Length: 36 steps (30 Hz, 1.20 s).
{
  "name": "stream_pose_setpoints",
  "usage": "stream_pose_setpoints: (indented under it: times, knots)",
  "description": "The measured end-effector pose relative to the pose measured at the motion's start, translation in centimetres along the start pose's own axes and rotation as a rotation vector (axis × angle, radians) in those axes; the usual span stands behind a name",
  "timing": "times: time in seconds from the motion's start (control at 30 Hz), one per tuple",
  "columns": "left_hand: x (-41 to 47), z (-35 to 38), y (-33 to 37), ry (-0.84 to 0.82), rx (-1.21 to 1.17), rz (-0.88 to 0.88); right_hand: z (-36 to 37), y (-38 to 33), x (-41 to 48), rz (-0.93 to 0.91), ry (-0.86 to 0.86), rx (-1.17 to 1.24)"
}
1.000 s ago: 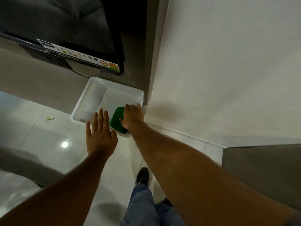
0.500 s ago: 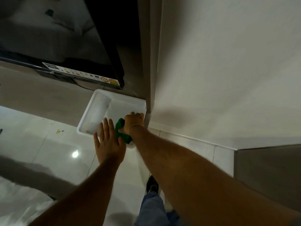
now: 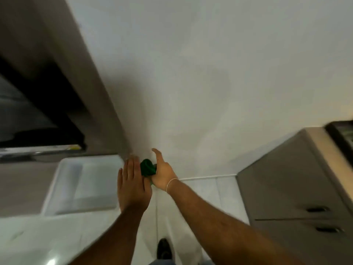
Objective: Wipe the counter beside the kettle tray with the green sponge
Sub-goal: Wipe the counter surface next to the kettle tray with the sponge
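Head view, frame motion-blurred. Right hand [image 3: 162, 174] grips the green sponge [image 3: 147, 167]: the sponge is bunched and squeezed in the palm, with one finger extended upward and clear of it. A thin pale band sits on the right wrist. Left hand [image 3: 133, 183] is flat, fingers together and extended, holding nothing; its thumb-side edge lies just beside the sponge and the right hand, and contact with the sponge cannot be confirmed through the blur.

Sponge position: in the air in front of the pale wall [image 3: 210, 83], just right of the near right corner of the white tray [image 3: 57, 180]. Sponge is not inside the tray.

White tray sits to the left of both hands, on a grey-brown surface [image 3: 19, 184]; tray interior is pale, contents not resolvable. Above the tray, a dark appliance edge [image 3: 47, 115] with a blurred label strip. At right, a grey cabinet [image 3: 290, 188] with two recessed handles. Below the arms, glossy light floor tiles [image 3: 191, 207] and a dark shoe [image 3: 163, 248].
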<state>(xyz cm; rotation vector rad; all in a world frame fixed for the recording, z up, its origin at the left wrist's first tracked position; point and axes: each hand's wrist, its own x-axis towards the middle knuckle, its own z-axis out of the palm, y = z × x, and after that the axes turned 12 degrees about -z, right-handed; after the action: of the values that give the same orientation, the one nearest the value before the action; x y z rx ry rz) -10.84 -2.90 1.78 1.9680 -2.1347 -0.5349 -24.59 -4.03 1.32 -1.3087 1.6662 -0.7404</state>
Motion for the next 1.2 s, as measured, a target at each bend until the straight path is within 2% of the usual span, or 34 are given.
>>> stream_pose_setpoints:
  times: [0.07,0.17,0.27,0.43,0.57,0.7,0.77,0.83,0.9,0.97,1.07,1.2]
  knots:
    - [-0.4,1.4,5.2,-0.044,-0.03,0.145,-5.2,2.1,-3.1,0.037,0.102,-0.067]
    - [-1.6,3.8,12.6,-0.142,-0.035,0.368,-12.0,5.0,-8.4,0.186,0.275,-0.083]
    - [-4.0,6.7,20.3,-0.236,-0.029,0.621,-18.2,8.2,-15.4,0.32,0.51,-0.073]
    - [-11.8,11.7,31.8,-0.364,-0.037,0.977,-25.4,15.7,-28.8,0.493,0.888,0.133]
    - [-18.6,16.7,38.6,-0.475,-0.001,1.235,-28.5,21.4,-40.0,0.563,1.303,0.349]
    - [-24.2,21.7,45.0,-0.525,0.126,1.39,-31.6,25.6,-50.7,0.628,1.708,0.382]
    - [-26.9,23.9,47.9,-0.553,0.192,1.428,-32.6,27.8,-56.4,0.749,1.885,0.295]
    - [-28.7,25.6,50.5,-0.557,0.232,1.454,-33.2,30.1,-61.5,0.895,1.989,0.167]
    - [-30.0,27.1,53.1,-0.559,0.284,1.496,-34.1,33.0,-65.8,1.023,1.979,0.122]
    - [-30.7,28.3,55.1,-0.571,0.347,1.517,-35.0,35.7,-67.6,1.088,1.849,0.135]
    - [-30.8,29.5,56.7,-0.617,0.468,1.518,-35.8,38.0,-65.3,1.027,1.587,0.009]
    - [-31.1,31.0,57.1,-0.661,0.52,1.516,-32.4,37.5,-60.3,0.87,1.261,-0.223]
